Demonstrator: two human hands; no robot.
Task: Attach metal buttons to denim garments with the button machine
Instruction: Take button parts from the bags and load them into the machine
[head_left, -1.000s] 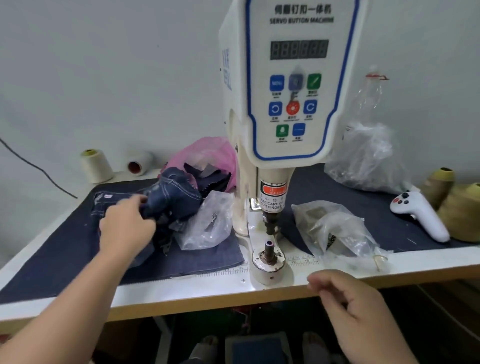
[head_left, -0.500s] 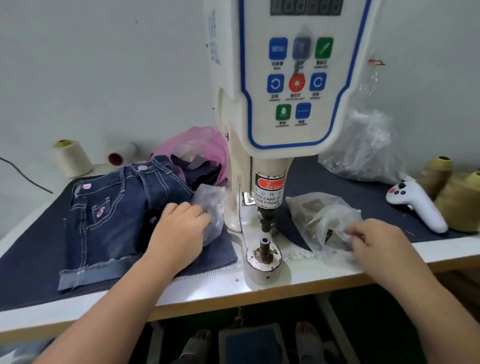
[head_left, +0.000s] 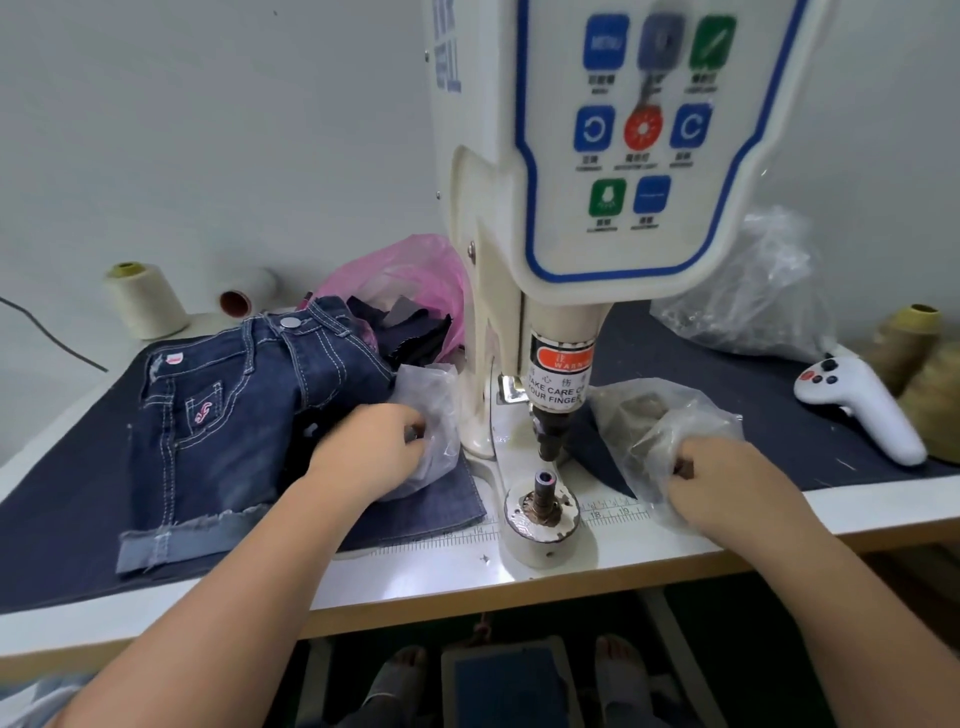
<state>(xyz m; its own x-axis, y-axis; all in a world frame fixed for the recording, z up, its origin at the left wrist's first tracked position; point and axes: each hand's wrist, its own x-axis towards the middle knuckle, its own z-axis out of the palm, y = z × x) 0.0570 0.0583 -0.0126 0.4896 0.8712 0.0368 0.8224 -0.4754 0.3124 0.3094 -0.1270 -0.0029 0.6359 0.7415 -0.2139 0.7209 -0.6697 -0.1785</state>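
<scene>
Dark denim shorts (head_left: 218, 426) lie spread flat at the left of the table, one metal button (head_left: 289, 322) on the waistband. The white button machine (head_left: 571, 208) stands in the middle, its punch (head_left: 550, 441) above the round lower die (head_left: 543, 499). My left hand (head_left: 374, 447) reaches into a clear plastic bag (head_left: 434, 410) just left of the machine, fingers curled inside it. My right hand (head_left: 722, 478) is in another clear bag (head_left: 654, 431) right of the machine, fingers pinched. What the fingers hold is hidden by plastic.
Dark cloth (head_left: 727, 374) covers the tabletop. A pink bag (head_left: 415, 270) of fabric scraps sits behind the shorts. Thread cones (head_left: 143, 299) stand at back left, more cones (head_left: 909, 338) at the right beside a white controller (head_left: 857, 400). A foot pedal (head_left: 506, 680) lies under the table.
My left hand laid the shorts flat, then moved right into the left bag. My right hand rose from the table edge into the right bag. The view has come closer to the machine.
</scene>
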